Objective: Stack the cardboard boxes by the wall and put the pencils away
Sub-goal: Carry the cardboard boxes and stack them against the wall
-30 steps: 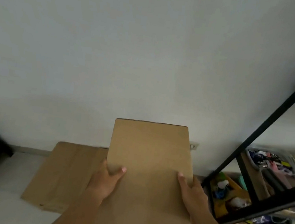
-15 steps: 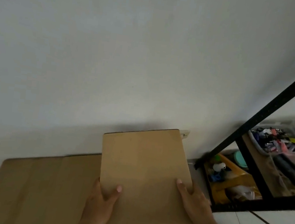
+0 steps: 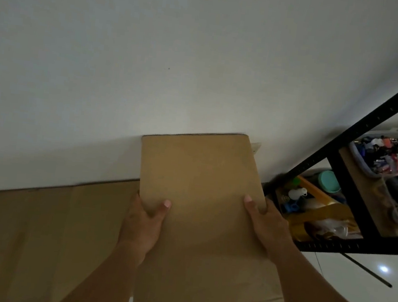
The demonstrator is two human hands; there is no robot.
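Cardboard box, flattened, held up ahead of both hands, long axis running up and away toward the wall, top edge at or very near it. A second box leans on the wall just left and partly behind, and a rack stands to the right. Left hand clasps the left edge, thumb on the front face and fingers hidden behind; right hand clasps the right edge likewise, slightly nearer the wall.
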